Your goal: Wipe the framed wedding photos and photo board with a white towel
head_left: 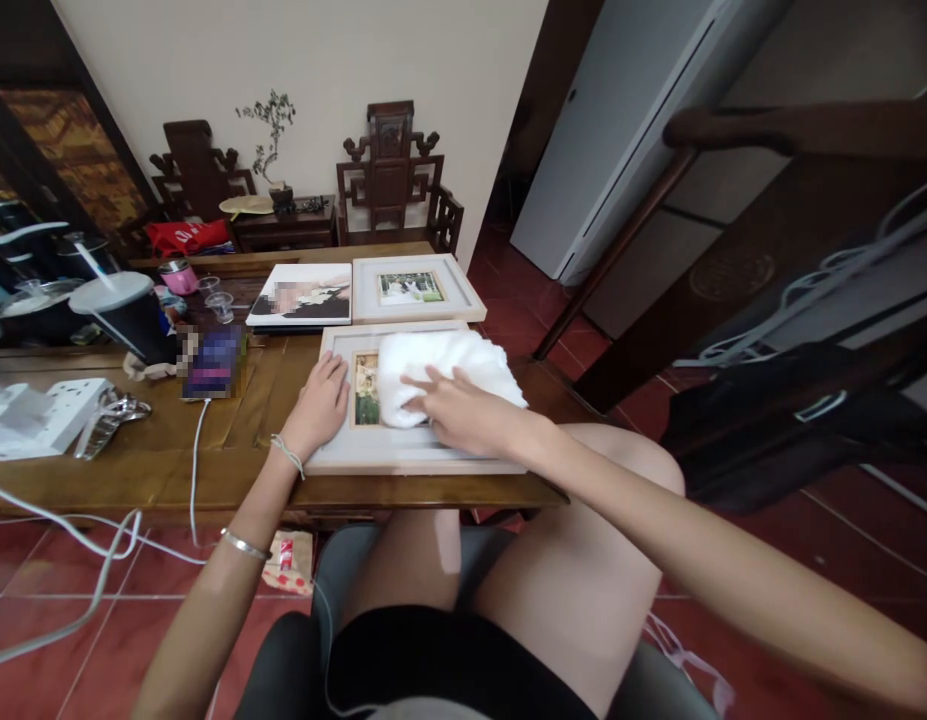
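A white picture frame with a photo in it lies flat on the wooden table in front of me. My left hand rests flat on the frame's left border, fingers stretched out. My right hand presses on a white cloth that covers the middle of the frame's glass, fingers spread flat on the cloth. Part of the photo shows between my hands.
Behind lie a second white frame and a canvas print. To the left are a phone on a cable, a dark cup with a lid, a power strip and small cups. Carved chairs stand at the wall.
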A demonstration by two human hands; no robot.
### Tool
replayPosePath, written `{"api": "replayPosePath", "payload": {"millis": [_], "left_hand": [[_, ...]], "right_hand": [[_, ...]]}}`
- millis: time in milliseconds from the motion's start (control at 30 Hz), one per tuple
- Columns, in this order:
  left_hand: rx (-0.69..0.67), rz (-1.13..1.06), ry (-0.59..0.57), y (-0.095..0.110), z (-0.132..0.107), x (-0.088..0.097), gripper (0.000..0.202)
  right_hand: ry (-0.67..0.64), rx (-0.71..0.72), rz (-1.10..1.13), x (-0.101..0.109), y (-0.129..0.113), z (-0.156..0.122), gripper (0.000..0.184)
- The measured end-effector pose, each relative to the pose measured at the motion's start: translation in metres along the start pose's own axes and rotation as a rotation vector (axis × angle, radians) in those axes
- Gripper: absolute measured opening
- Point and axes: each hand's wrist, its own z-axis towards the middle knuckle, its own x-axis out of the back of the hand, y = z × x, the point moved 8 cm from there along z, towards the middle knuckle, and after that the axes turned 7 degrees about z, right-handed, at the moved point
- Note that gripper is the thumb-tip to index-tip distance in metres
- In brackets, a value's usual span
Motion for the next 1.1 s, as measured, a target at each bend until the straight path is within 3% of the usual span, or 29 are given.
{"api": "replayPosePath", "payload": {"millis": [133,267,400,533,633,700,867,1000,1100], "left_hand": [[-0.008,0.015,-0.027,0.0,0.0,-0.002,0.049],[-0.057,0.038,-0.037,0.002,0.002,-0.002,0.05],[-0.1,0.069,-0.048,0.004,0.003,-0.003,0.051],[-0.11,0.076,-0.04,0.003,0.002,-0.003,0.05],[-0.088,0.067,-0.035,0.002,0.001,-0.003,0.051],[-0.072,0.063,-0.035,0.002,0.0,-0.002,0.051],[-0.054,0.061,-0.037,0.003,0.0,-0.001,0.051],[-0.074,0.062,-0.034,0.004,0.001,-0.001,0.05],[-0.077,0.071,-0.042,0.004,0.0,-0.001,0.05]], "right_hand": [[-0.106,0.113,0.12,0.007,-0.026,-0.041,0.061],[-0.026,0.124,0.157,0.002,-0.03,-0.047,0.065],[0.13,0.025,0.085,-0.009,-0.002,-0.015,0.072],[0.271,-0.066,0.015,-0.001,0.038,0.034,0.067],[0.273,-0.093,-0.006,0.005,0.052,0.059,0.062],[0.245,-0.074,-0.005,0.004,0.048,0.061,0.061],[0.12,0.047,0.094,-0.001,0.009,0.016,0.06],[-0.058,0.161,0.214,0.006,-0.023,-0.035,0.062],[-0.11,0.202,0.275,0.01,-0.041,-0.056,0.063]]}}
